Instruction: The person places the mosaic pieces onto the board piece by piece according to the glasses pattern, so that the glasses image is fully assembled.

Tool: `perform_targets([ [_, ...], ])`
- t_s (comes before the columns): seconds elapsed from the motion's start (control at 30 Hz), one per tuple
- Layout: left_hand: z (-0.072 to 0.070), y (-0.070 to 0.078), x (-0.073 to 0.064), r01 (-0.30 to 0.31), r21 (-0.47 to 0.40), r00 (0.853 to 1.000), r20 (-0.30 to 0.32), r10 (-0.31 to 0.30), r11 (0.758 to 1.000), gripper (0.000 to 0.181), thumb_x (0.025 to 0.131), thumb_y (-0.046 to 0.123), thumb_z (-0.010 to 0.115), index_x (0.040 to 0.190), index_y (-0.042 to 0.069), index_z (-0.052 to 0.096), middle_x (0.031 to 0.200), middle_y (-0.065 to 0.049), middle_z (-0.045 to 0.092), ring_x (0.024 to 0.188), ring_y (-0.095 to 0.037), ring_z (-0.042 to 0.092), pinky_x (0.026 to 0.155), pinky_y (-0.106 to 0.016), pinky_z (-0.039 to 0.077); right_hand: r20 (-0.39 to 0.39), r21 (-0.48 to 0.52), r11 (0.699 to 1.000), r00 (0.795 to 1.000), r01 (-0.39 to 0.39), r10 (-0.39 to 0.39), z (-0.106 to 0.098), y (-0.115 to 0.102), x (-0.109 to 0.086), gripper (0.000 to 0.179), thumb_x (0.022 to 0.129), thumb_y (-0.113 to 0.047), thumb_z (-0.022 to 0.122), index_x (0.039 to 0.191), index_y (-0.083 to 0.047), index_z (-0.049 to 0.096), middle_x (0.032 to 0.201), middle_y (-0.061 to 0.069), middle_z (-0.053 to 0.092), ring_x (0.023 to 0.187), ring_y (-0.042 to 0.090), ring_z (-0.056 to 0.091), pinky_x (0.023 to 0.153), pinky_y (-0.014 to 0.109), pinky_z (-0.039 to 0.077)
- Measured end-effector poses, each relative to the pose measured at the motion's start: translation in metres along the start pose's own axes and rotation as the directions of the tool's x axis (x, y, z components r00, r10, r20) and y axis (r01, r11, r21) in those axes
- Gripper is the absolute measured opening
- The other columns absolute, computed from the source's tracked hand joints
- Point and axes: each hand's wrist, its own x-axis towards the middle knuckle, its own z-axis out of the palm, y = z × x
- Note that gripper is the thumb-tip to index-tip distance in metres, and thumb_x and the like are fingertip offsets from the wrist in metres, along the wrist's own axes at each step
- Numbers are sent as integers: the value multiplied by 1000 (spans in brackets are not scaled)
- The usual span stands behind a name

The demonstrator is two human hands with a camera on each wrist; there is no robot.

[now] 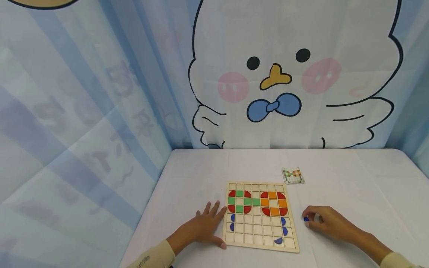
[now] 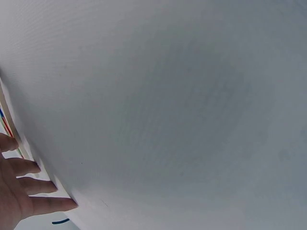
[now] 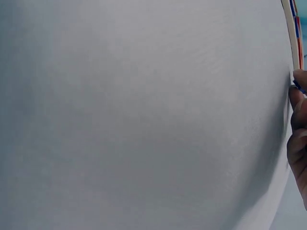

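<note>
The right hand (image 1: 330, 222) rests on the table (image 1: 352, 178) just right of the wooden board (image 1: 259, 238), its fingers curled around a small blue piece (image 1: 306, 219). Which way the piece points cannot be told. The left hand (image 1: 204, 227) lies flat with fingers spread, touching the board's left edge.
</note>
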Motion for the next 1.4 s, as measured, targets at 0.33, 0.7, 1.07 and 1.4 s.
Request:
perform_targets([
  [0.33, 1, 1, 1, 5, 5, 1000, 1, -5, 1000, 117, 68, 80, 70, 161, 30, 20, 170, -6, 13, 154, -40, 16, 111, -67, 34, 71, 213, 968, 986, 133, -151, -1, -25, 29, 20, 88, -19, 77, 107, -12, 73, 89, -7, 66, 68, 2, 51, 57, 20, 45],
  [0.7, 0, 2, 1, -1, 5, 1000, -2, 1, 1000, 118, 67, 80, 71, 162, 30, 19, 170, -6, 13, 155, -40, 15, 111, -67, 33, 184, 293, 910, 916, 294, -356, 32, -80, 68, 16, 89, -12, 74, 105, -13, 72, 86, -9, 67, 71, 1, 53, 62, 19, 48],
  [1.07, -2, 0, 0, -6, 2, 1000, -4, 6, 1000, 117, 68, 80, 70, 162, 30, 20, 170, -7, 13, 154, -41, 16, 111, -67, 34, 327, 258, 918, 867, 300, -376, 65, -119, 91, 14, 87, -19, 77, 101, -19, 75, 81, -18, 65, 72, -4, 53, 65, 17, 49],
  [1.4, -4, 1, -3, -6, 4, 1000, -1, 6, 1000, 116, 68, 79, 70, 161, 28, 22, 169, -8, 15, 153, -42, 18, 110, -67, 35, 388, 158, 928, 843, 338, -373, 86, -134, 97, 14, 88, -23, 79, 102, -22, 76, 78, -21, 62, 69, -6, 52, 63, 14, 47],
])
